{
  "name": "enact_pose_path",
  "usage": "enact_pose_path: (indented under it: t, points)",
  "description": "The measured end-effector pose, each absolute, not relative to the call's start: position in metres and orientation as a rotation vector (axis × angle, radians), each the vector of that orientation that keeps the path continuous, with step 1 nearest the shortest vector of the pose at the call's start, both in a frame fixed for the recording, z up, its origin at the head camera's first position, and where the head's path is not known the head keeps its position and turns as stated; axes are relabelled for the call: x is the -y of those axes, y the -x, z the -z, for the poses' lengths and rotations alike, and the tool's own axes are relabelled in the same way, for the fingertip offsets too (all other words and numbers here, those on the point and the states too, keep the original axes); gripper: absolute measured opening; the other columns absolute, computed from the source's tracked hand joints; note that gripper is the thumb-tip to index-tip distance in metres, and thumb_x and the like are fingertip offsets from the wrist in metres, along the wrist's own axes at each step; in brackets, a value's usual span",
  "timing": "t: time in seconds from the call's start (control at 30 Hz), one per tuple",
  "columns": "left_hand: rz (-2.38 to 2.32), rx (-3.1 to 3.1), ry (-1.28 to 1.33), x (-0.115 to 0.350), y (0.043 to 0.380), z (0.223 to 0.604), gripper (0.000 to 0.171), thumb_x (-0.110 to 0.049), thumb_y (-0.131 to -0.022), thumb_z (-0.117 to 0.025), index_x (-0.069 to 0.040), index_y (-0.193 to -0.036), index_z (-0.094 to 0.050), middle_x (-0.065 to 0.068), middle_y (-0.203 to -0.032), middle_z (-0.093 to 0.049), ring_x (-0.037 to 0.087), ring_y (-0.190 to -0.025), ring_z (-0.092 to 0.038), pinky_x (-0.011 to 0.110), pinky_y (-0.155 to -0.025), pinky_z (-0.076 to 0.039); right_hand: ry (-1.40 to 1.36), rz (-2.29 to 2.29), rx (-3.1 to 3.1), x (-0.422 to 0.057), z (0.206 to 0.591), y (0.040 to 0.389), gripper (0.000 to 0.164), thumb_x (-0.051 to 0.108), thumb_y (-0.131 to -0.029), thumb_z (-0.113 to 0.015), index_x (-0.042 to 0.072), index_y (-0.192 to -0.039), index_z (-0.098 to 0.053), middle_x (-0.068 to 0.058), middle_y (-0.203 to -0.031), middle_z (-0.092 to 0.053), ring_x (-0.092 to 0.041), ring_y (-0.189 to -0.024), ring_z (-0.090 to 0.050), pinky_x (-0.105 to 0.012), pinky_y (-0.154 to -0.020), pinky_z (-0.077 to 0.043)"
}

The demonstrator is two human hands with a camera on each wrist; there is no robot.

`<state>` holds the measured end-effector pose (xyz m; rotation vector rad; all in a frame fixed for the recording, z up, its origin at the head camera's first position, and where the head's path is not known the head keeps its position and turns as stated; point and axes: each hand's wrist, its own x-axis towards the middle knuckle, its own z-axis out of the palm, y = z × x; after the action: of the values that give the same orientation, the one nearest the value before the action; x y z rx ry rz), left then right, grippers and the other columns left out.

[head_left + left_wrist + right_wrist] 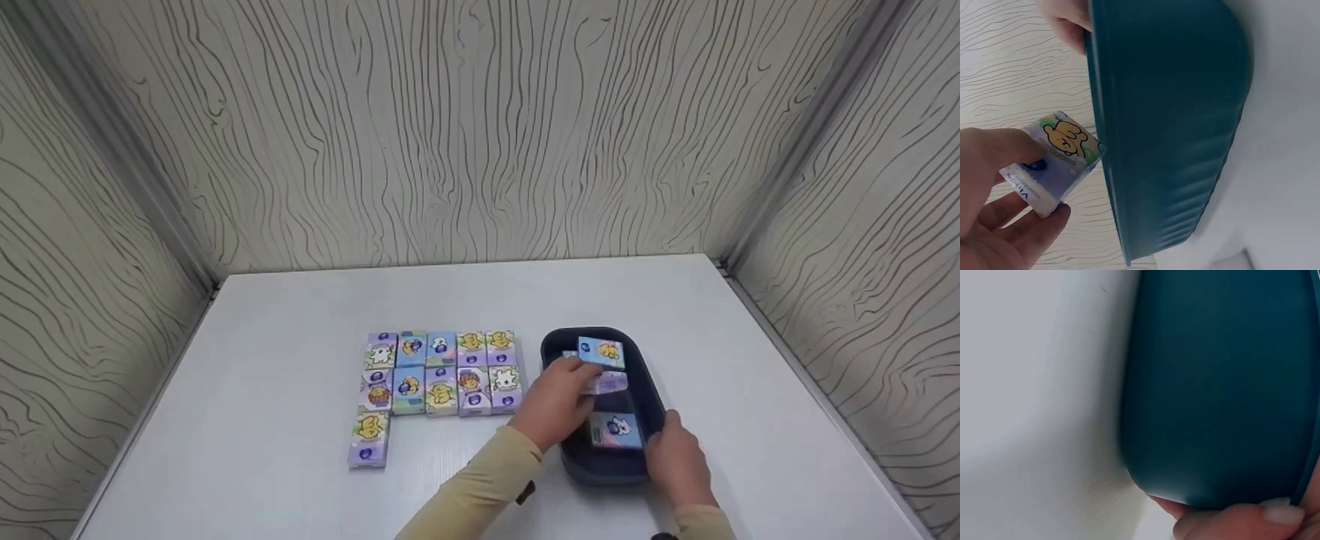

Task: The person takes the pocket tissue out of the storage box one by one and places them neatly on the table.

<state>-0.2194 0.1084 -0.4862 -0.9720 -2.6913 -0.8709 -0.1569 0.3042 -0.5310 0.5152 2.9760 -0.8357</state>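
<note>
My left hand [556, 403] reaches over the dark teal plastic bin [655, 388] and pinches a small pocket tissue pack [607, 383]. In the left wrist view that tissue pack [1067, 154], printed with a yellow cartoon dog, sits between thumb and fingers by the bin's rim. At the bin's near right side, my right hand [679, 459] grips the rim; in the right wrist view its fingers [1241, 523] lie against the bin's wall. Inside the bin are a blue tissue pack [600, 350] at the far end and another [616, 431] nearer me, with another partly hidden behind my left hand.
Left of the bin, several tissue packs [441, 390] lie on the white table [277, 405] in two side-by-side rows. A single pack [368, 441] starts a third row at the left. Wood-patterned panels [465, 135] enclose the table at the back and sides.
</note>
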Motion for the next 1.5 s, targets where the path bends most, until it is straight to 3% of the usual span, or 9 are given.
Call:
enact_pose_path:
  t: [0.33, 0.57, 0.67, 0.93, 1.17, 1.5]
  points:
    - [0.920, 2.627, 0.798, -0.056, 0.201, 0.491, 0.037, -0.013, -0.084, -0.072, -0.017, -0.119, -0.059, -0.005, -0.124, -0.059, 0.010, -0.110, -0.058, 0.024, -0.094, -0.047, -0.524, 0.837, -2.909, -0.304, 0.528, 0.160, 0.047, 0.004, -0.093, -0.034, -0.019, -0.133, -0.025, -0.045, -0.123, -0.042, -0.056, -0.112, -0.047, -0.062, -0.086, -0.045]
    - [0.785, 2.724, 0.689, -0.008, 0.183, 0.509, 0.031, -0.015, -0.082, -0.074, -0.018, -0.109, -0.060, -0.009, -0.094, -0.063, 0.007, -0.085, -0.059, 0.025, -0.076, -0.052, -0.533, 0.829, -2.900, -0.304, 0.529, 0.161, 0.047, 0.004, -0.093, -0.036, -0.019, -0.133, -0.025, -0.045, -0.125, -0.040, -0.056, -0.113, -0.045, -0.063, -0.087, -0.044]
    - [0.677, 2.803, 0.661, 0.012, 0.176, 0.515, 0.029, -0.015, -0.081, -0.076, -0.017, -0.106, -0.062, -0.007, -0.090, -0.063, 0.009, -0.082, -0.059, 0.029, -0.075, -0.051, -0.534, 0.824, -2.896, -0.305, 0.531, 0.161, 0.047, 0.004, -0.093, -0.036, -0.019, -0.133, -0.025, -0.045, -0.124, -0.040, -0.056, -0.113, -0.045, -0.062, -0.086, -0.045]
    - [0.309, 2.942, 0.661, 0.050, 0.156, 0.523, 0.038, -0.013, -0.083, -0.074, -0.019, -0.120, -0.066, 0.000, -0.111, -0.065, 0.019, -0.104, -0.060, 0.044, -0.093, -0.047, -0.515, 0.823, -2.903, -0.305, 0.530, 0.161, 0.045, 0.004, -0.093, -0.035, -0.019, -0.131, -0.026, -0.045, -0.119, -0.044, -0.056, -0.106, -0.050, -0.060, -0.079, -0.048]
    - [-0.029, 2.989, 0.761, 0.061, 0.141, 0.529, 0.039, -0.009, -0.083, -0.073, -0.017, -0.119, -0.062, 0.007, -0.117, -0.058, 0.024, -0.113, -0.054, 0.044, -0.092, -0.049, -0.506, 0.832, -2.903, -0.307, 0.526, 0.161, 0.045, 0.004, -0.092, -0.034, -0.018, -0.131, -0.026, -0.045, -0.121, -0.043, -0.056, -0.108, -0.049, -0.061, -0.081, -0.047]
    - [-0.020, 3.041, 0.784, 0.064, 0.135, 0.537, 0.043, -0.008, -0.083, -0.073, -0.017, -0.123, -0.060, 0.010, -0.122, -0.052, 0.027, -0.117, -0.050, 0.045, -0.093, -0.048, -0.490, 0.847, -2.911, -0.308, 0.531, 0.162, 0.047, 0.005, -0.093, -0.034, -0.018, -0.132, -0.025, -0.046, -0.121, -0.042, -0.057, -0.110, -0.047, -0.063, -0.083, -0.045]
